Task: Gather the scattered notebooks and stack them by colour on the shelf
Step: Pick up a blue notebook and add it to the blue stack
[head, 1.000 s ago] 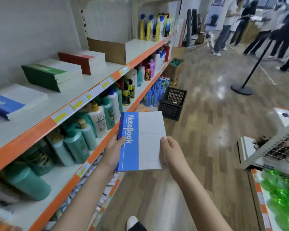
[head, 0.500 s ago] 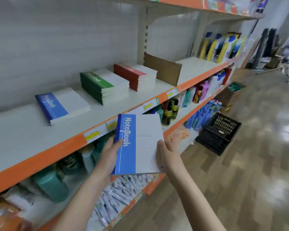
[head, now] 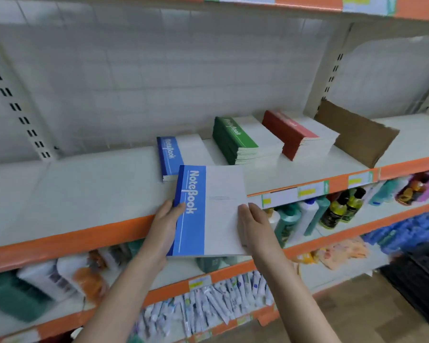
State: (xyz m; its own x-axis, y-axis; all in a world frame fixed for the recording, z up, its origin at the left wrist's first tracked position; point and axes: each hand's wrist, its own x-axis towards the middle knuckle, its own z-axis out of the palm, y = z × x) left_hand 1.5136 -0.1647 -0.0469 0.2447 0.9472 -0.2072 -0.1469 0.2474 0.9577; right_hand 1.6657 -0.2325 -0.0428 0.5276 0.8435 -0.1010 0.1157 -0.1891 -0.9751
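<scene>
Two hands hold a blue notebook (head: 209,210) over the front edge of the shelf (head: 89,189). The left hand (head: 165,226) grips its blue side, and the right hand (head: 254,227) grips its white side. It seems to overlap the blue pile (head: 170,155) behind. Green pile (head: 234,139) and red pile (head: 296,134) sit beside.

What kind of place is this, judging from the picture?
Most likely a shop aisle: long orange-edged shelves with price labels, rows of bottles below, and notebook stacks sorted by colour.
</scene>
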